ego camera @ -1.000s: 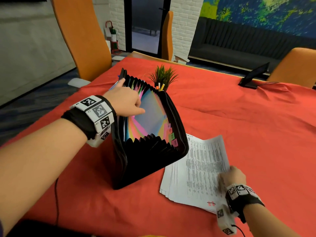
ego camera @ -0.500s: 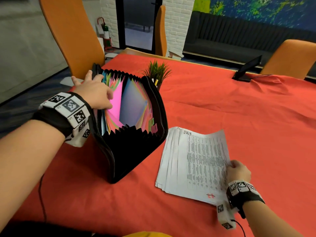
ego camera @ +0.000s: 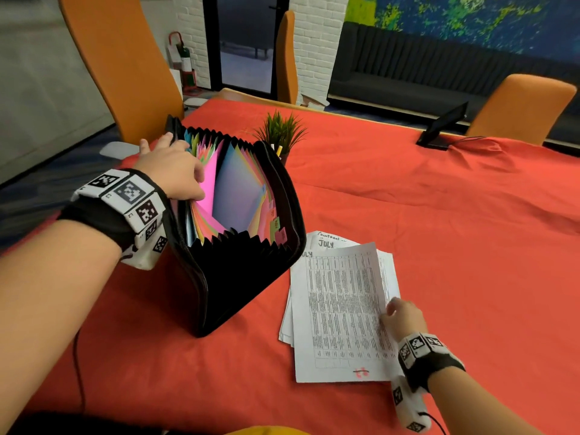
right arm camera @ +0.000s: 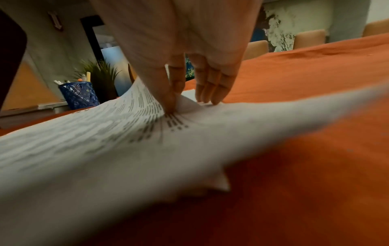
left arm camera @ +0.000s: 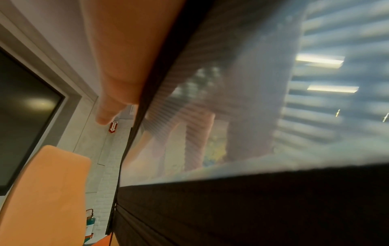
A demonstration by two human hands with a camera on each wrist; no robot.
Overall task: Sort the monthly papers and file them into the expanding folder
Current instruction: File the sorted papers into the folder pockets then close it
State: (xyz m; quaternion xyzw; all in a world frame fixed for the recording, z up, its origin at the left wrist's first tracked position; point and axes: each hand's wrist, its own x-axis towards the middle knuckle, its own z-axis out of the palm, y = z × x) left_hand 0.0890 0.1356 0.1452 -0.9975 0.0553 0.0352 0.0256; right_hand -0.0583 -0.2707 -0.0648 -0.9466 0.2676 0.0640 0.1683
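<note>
Office mtg room: orange chairs (ego camera: 125, 67), long table (ego camera: 439, 246).

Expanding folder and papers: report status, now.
Left hand holds expanding folder open. Right hand pinches top sheet off paper stack. Nothing in the way.

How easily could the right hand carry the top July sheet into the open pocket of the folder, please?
Probably easily: the right hand already pinches the top sheet, the left hand spreads the folder open, and nothing stands between them.

My red-clothed table (ego camera: 439, 246) carries a black expanding folder (ego camera: 238, 277) at ten o'clock, papers (ego camera: 342, 309) centrally, a potted plant (ego camera: 281, 133) at twelve, a tablet (ego camera: 442, 127) at two.
</note>
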